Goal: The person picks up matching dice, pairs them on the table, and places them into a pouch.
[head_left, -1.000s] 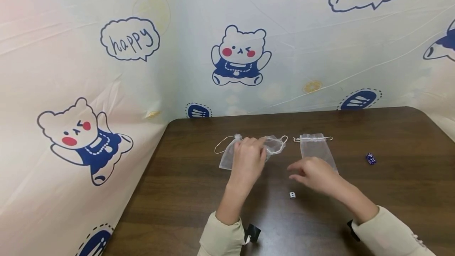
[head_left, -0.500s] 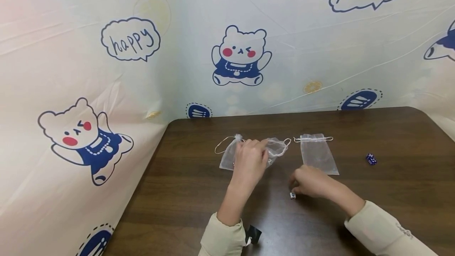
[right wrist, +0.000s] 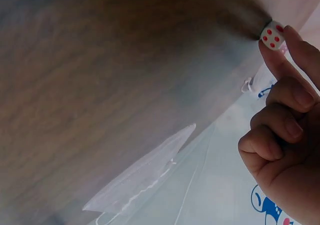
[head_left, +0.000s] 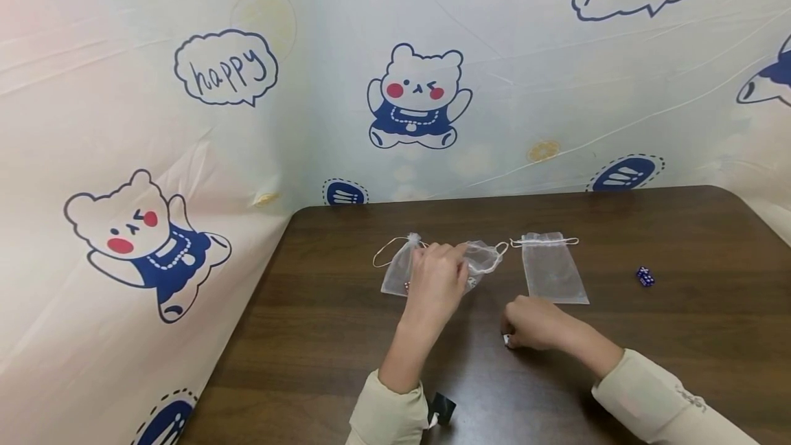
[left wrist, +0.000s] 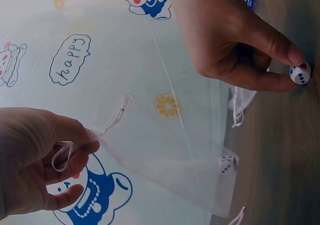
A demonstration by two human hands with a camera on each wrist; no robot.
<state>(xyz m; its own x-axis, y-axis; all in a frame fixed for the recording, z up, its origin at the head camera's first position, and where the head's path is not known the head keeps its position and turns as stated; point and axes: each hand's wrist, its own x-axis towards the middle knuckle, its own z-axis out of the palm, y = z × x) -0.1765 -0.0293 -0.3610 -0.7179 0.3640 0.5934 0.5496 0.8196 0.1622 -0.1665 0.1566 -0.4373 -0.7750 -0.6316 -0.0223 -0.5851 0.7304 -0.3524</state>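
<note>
Brown tabletop (head_left: 309, 335), white die (right wrist: 272, 36) pinched above its grain

Pale sheeting (head_left: 525, 101) printed with blue-and-white bears and "happy" speech bubbles is hung behind and to the left of the tabletop, whose dark wood is faintly lit by a glossy sheen. The white die is held at the near side of the middle, clamped between the thumb and index finger of the right hand (head_left: 536, 321); the remaining fingers are folded toward the palm. Whether the wood is touched by it cannot be told. Its corners are rounded; one face is marked with four red dots, and a larger red spot is partly covered beside them. From the other side, dark dots are shown.

By the left hand (head_left: 435, 280), a sheer mesh bag (left wrist: 170, 160) is gripped at its gathered neck, thumb and index finger closed together on it, the other fingers loosely bent. Through the bag's lower end, a dotted bagged die (left wrist: 227, 164) is seen. To the left, a second sheer pouch (head_left: 397, 273) is partly hidden by that hand. Beyond the right hand, a flat pouch (head_left: 553, 277) is laid with its white cord spread; farther right, blue dice (head_left: 645, 276) with white dots are grouped.
</note>
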